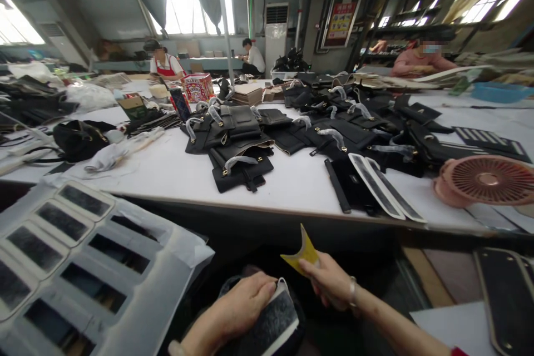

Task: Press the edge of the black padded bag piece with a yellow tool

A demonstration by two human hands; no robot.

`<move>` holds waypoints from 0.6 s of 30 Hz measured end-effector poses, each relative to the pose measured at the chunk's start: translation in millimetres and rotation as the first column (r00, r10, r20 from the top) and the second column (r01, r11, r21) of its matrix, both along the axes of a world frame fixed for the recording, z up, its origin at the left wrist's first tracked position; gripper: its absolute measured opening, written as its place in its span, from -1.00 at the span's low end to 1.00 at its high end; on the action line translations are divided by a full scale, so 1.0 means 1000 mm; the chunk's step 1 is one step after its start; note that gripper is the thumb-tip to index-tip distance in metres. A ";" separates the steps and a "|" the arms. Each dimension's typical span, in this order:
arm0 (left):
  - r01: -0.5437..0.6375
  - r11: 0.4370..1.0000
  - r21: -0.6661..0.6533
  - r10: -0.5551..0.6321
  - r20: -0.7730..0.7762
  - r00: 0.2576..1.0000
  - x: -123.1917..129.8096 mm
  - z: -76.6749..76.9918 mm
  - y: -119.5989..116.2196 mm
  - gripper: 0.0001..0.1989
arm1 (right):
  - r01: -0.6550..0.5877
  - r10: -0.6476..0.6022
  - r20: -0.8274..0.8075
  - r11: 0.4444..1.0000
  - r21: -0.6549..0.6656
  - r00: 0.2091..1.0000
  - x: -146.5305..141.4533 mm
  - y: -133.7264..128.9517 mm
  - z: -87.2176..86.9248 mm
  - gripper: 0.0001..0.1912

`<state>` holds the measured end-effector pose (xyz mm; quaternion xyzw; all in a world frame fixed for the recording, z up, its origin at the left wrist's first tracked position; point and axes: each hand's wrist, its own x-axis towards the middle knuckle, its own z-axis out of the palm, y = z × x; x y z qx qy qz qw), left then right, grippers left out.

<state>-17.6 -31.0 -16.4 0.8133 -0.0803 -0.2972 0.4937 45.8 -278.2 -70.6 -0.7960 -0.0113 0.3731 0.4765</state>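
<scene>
My left hand is closed on the edge of a dark panel with a white border, which lies low in front of me over something black. How the fingers lie underneath is hidden. My right hand pinches a yellow scraper-like piece with a concave, curved end, held up just right of the panel and apart from it. At the left, a pale tray carries several similar white-bordered dark pieces beside rows of dark rectangular openings.
Black handbags with plastic-wrapped handles are heaped on the white table. A pink fan stands near its right edge, close to white-bordered strips. A black panel lies at the lower right. Other people sit farther back.
</scene>
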 end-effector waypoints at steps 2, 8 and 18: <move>-0.008 1.000 -0.013 0.008 -0.020 1.000 0.001 -0.002 0.001 -0.58 | -0.171 0.178 -0.178 0.984 0.053 0.968 0.004 -0.019 0.027 -0.38; -0.193 0.981 -0.006 0.191 -0.129 0.973 -0.001 -0.007 -0.001 -0.38 | -0.523 0.585 0.129 0.787 -0.327 0.800 0.017 -0.002 0.054 -0.62; -0.257 0.964 -0.060 0.251 -0.096 0.963 -0.004 -0.016 0.001 -0.20 | -0.475 0.796 0.536 0.600 -0.643 0.280 0.055 0.061 0.062 -0.41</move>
